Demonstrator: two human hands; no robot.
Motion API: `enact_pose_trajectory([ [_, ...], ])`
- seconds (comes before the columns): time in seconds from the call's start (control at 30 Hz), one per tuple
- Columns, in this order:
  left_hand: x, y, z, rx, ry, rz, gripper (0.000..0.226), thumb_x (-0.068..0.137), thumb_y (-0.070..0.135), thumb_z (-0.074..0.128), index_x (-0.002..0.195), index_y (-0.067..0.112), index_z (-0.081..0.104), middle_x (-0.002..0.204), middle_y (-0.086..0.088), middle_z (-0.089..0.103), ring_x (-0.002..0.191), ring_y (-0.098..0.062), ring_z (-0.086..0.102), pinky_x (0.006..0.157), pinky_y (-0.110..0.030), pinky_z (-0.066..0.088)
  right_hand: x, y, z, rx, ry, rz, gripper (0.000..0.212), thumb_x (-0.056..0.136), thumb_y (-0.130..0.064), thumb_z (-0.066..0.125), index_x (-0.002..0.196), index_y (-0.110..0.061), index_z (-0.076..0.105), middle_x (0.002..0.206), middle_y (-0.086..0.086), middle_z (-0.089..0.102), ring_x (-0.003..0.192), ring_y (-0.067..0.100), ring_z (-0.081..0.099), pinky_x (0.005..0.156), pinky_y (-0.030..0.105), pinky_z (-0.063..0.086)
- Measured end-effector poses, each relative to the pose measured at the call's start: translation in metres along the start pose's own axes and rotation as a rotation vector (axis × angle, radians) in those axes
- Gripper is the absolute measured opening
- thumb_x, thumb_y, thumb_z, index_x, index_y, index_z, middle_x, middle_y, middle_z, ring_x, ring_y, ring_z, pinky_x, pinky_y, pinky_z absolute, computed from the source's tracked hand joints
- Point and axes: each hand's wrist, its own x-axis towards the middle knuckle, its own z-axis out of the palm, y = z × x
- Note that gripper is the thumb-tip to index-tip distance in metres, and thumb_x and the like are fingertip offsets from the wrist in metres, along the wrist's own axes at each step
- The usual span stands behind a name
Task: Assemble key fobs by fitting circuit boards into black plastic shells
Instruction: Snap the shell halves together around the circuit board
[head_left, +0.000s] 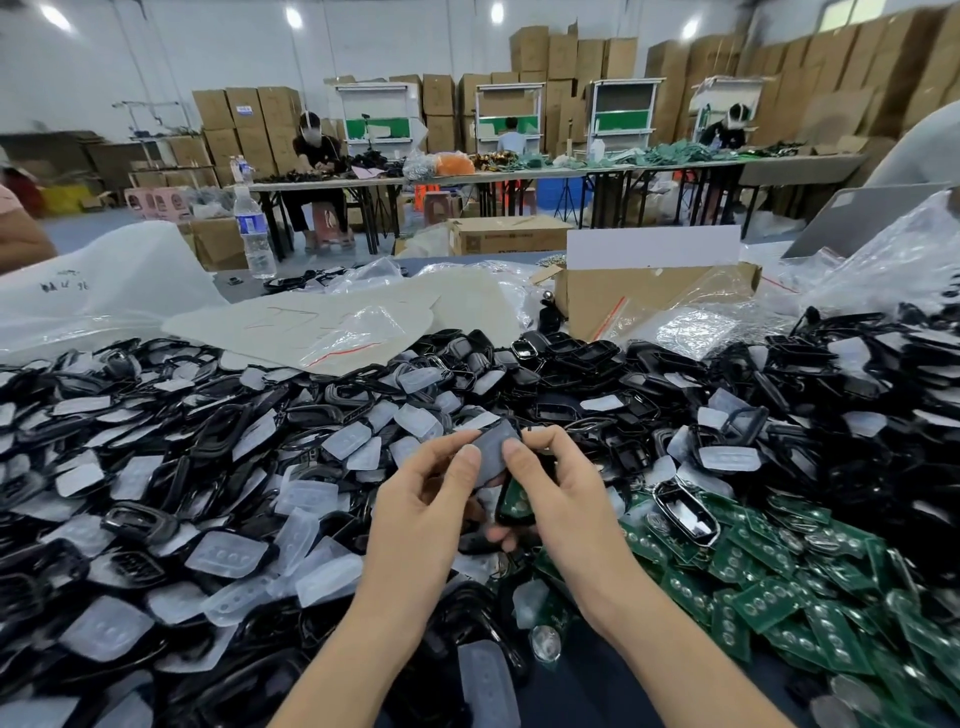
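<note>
Pad (493, 453) between left hand (426, 514), right hand (560, 499)

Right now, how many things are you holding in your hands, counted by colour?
grey pad: 1
black shell: 1
green circuit board, sitting in the shell: 1
Total: 3

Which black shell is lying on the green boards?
The silver-rimmed shell just right of the right hand; it rests on top of the green circuit boards, not in the black pile.
</note>
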Motion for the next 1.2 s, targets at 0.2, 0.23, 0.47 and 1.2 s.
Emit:
enact_pose_trajectory([
  [0.2,0.003,-0.003,-0.003,0.128,-0.006,0.034,0.014,0.098,0.027,0.062,0.105,0.033,0.073,0.088,-0.002,0.075,0.081,-0.027,0.07,0.079,-0.041,0.059,0.002,0.0,-0.004,-0.023,-0.009,0.056,0.015,0.102,-0.026,0.06,0.104,-0.011,0.059,0.083,0.008,0.076,0.054,0.022,0.068,0.047,0.024,0.052],
  [0.23,0.003,-0.004,-0.005,0.143,0.002,0.04,0.014,0.098,0.027,0.062,0.104,0.034,0.073,0.088,-0.001,0.075,0.081,-0.026,0.069,0.078,-0.037,0.059,0.003,-0.002,-0.006,-0.036,-0.022,0.068,0.016,0.101,-0.026,0.061,0.104,-0.01,0.059,0.084,0.008,0.076,0.054,0.022,0.068,0.047,0.024,0.051],
  [0.47,0.005,-0.004,-0.012,0.288,-0.05,0.074,0.013,0.095,0.03,0.066,0.108,0.034,0.07,0.091,0.011,0.075,0.078,-0.008,0.069,0.075,-0.033,0.057,0.005,-0.004,-0.012,-0.099,-0.038,0.135,0.019,0.098,-0.025,0.066,0.104,-0.007,0.063,0.083,0.008,0.076,0.052,0.024,0.068,0.044,0.023,0.049],
  [1.2,0.011,-0.004,-0.022,0.128,-0.117,0.018,0.015,0.092,0.033,0.071,0.103,0.043,0.072,0.09,0.002,0.076,0.076,-0.015,0.069,0.071,-0.024,0.057,0.006,0.002,-0.007,0.037,-0.015,0.135,0.01,0.097,-0.023,0.068,0.097,-0.013,0.065,0.087,0.012,0.077,0.051,0.021,0.067,0.044,0.024,0.048],
])
